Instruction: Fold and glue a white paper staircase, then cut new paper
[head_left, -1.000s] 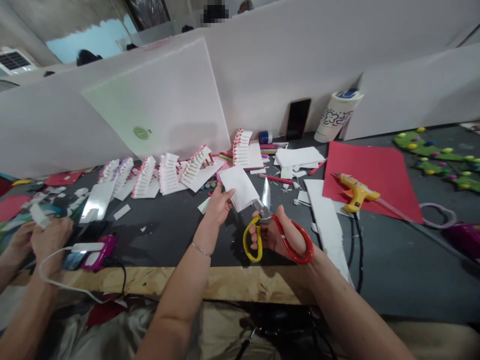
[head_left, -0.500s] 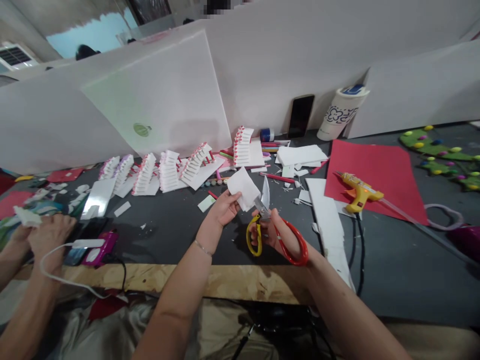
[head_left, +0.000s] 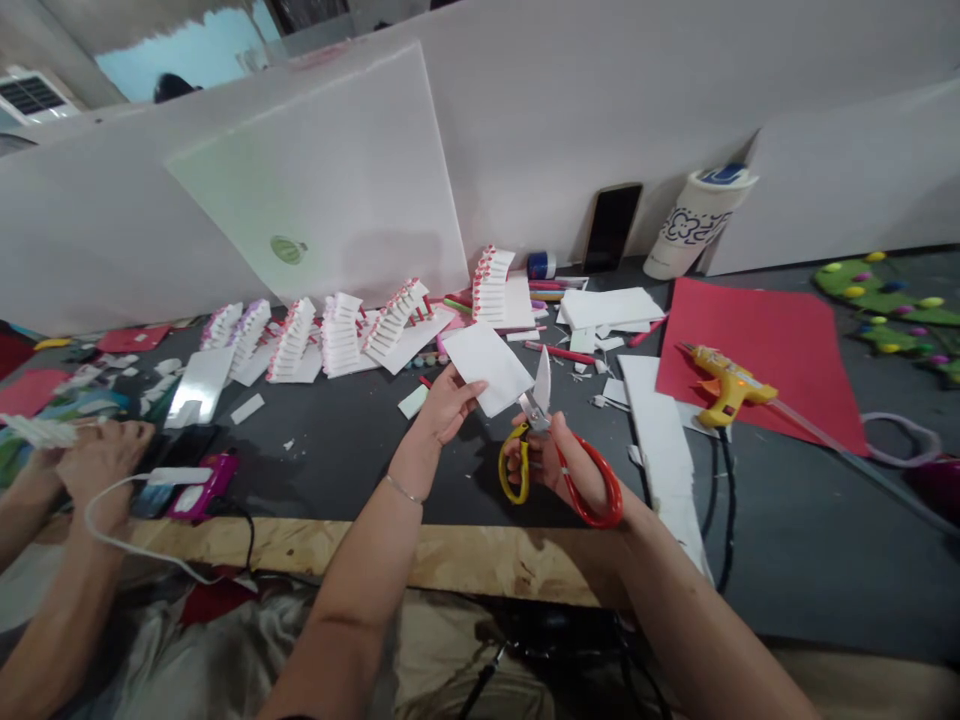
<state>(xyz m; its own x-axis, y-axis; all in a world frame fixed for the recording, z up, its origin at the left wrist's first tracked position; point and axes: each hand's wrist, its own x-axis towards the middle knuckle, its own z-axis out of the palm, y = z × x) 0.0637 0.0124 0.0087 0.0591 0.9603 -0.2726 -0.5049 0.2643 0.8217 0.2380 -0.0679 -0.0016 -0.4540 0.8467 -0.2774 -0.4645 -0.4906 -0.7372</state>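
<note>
Accordingly, the left hand (head_left: 448,405) pinches a white sheet (head_left: 487,368) above the dark worktop (head_left: 337,470), so that its edge sits just beside the upright blades of the red-and-yellow scissors (head_left: 534,412) clenched in the right hand (head_left: 544,455).

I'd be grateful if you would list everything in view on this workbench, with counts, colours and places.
Sheet of white card: one, white, in the left hand.
Scissors: one pair, yellow and red handles, in the right hand.
Stepped paper models: six, white with red, along the back.
Hot glue gun: one, yellow, on the red sheet.
Red sheet: one, red, right of centre.
Phone: one, black, against the partition.
Paper cup: one, white, back right.
Co-worker's hands: two, far left.
Left hand: one, holding the sheet.
Right hand: one, gripping the scissors.
</note>
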